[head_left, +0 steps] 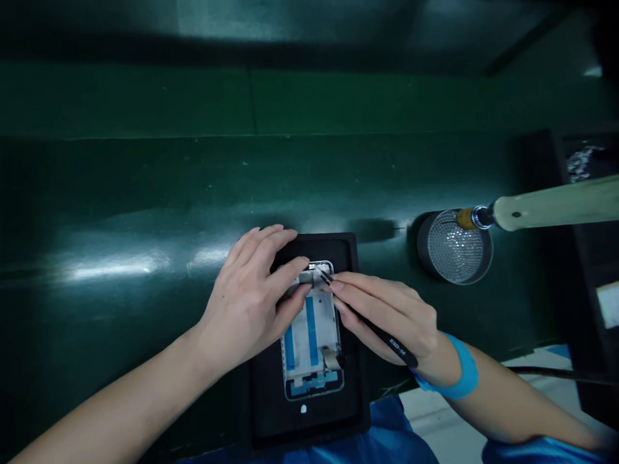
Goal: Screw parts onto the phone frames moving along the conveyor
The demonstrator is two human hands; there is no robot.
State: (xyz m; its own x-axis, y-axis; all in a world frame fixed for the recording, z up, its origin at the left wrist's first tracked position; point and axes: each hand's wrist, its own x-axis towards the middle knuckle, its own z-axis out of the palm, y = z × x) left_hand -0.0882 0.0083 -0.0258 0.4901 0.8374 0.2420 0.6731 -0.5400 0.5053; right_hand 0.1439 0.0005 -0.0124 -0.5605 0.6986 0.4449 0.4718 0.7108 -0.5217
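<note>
A phone housing (300,335) with blue strips lies in a black tray (309,425). My right hand (391,312) grips black tweezers (374,330) marked ESD, their tips down at the housing's upper end. From the left, my left hand (254,290) reaches over the same end, its thumb and forefinger closing around a small grey flat part (305,277). The other left fingers stretch over the tray's upper edge. A flex cable (331,359) sticks up near the housing's lower right. Under my left hand the upper left of the housing is hidden.
At the right stands a round grey container (424,251) with a glittering inside. A screwdriver with a cream handle (556,206) reaches over it. A dark bin (546,258) is at the far right. A small white piece (304,409) lies in the tray below the housing.
</note>
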